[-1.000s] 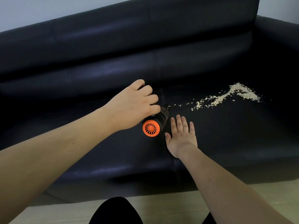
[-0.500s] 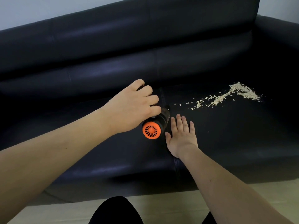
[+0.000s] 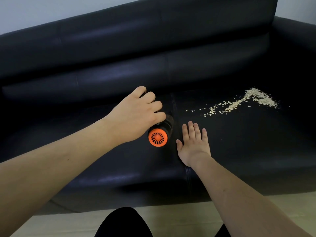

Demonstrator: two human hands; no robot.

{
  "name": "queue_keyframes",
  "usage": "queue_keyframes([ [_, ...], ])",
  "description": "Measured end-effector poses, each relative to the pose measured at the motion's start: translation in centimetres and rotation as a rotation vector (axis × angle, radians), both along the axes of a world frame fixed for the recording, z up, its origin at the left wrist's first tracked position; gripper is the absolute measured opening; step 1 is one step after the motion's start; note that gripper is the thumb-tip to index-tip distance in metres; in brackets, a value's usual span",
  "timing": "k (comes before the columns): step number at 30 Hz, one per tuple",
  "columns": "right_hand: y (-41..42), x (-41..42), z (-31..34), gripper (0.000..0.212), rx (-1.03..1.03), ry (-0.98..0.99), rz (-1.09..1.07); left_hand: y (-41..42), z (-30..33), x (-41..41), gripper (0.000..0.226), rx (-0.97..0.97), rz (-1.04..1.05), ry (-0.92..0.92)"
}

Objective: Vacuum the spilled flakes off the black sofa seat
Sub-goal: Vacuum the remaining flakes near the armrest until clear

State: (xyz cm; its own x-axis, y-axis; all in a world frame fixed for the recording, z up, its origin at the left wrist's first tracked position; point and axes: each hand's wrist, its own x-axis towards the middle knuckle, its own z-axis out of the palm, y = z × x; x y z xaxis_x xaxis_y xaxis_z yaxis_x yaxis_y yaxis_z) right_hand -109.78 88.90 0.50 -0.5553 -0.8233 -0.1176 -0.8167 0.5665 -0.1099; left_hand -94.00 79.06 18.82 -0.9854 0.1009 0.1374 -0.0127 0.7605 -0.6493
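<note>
Gripping a handheld vacuum (image 3: 161,130) from above, the left hand (image 3: 135,115) has its fingers curled over the dark barrel, the orange vented end cap facing the camera. The nozzle end points away toward the sofa back and is hidden under the hand, so whether it touches the seat cannot be told. The unit sits at the seam (image 3: 174,103) between the two seat cushions.

The right hand (image 3: 194,142) lies flat on the sofa seat (image 3: 239,151), fingers straight and together, holding nothing, just beside the vacuum's rear end.

The flakes (image 3: 246,103) lie on the right-hand cushion: a dense pale patch toward the far right, thinning into a scattered trail that runs left and ends short of the seam. A single stray speck sits apart on the seat, nearer the camera than the trail.

Change over the last second: slight. The vacuum's rear cap has dipped a little and the left hand has settled with it; the right hand has not shifted. The loose scatter closest to the seam looks thinner than a second ago, while the main trail and patch are unaltered.

Assessment: pickup appears to have begun only at the trail's near tip, and the bulk of the spill remains. The next stroke likely needs the nozzle carried rightward along the trail to the dense patch. Risk noted: the smooth upholstery may let flakes scatter ahead of the nozzle if it is pushed fast
</note>
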Motion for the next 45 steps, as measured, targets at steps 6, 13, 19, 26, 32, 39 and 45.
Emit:
queue_keyframes([
  [6, -0.1, 0.1, -0.1, 0.069, -0.013, -0.001, 0.000, -0.5, -0.2, -0.9, 0.025, 0.000, -0.021, -0.001],
  [13, -0.2, -0.3, -0.1, 0.070, -0.017, 0.011, 0.001, -1.5, -1.1, -2.0, 0.033, 0.001, -0.015, -0.025],
  [19, 0.0, -0.2, -0.1, 0.069, -0.024, 0.016, 0.000, -2.5, -1.5, -2.2, 0.032, -0.014, -0.074, -0.007],
  [26, 0.0, -0.1, 0.4, 0.068, -0.044, -0.003, -0.007, -3.0, -2.5, -1.7, 0.032, -0.025, -0.147, 0.039],
  [32, 0.5, -0.7, 0.8, 0.071, -0.088, -0.048, 0.011, -1.7, -3.0, -1.5, 0.032, -0.041, -0.145, 0.048],
  [39, 3.8, -3.5, 2.2, 0.079, -0.086, 0.074, -0.011, 0.5, -3.5, -2.7, 0.025, -0.039, -0.097, 0.091],
  [45, 7.8, -7.5, 2.1, 0.093, -0.017, 0.126, -0.083, 2.2, -3.9, -3.8, 0.027, -0.041, -0.055, 0.107],
])
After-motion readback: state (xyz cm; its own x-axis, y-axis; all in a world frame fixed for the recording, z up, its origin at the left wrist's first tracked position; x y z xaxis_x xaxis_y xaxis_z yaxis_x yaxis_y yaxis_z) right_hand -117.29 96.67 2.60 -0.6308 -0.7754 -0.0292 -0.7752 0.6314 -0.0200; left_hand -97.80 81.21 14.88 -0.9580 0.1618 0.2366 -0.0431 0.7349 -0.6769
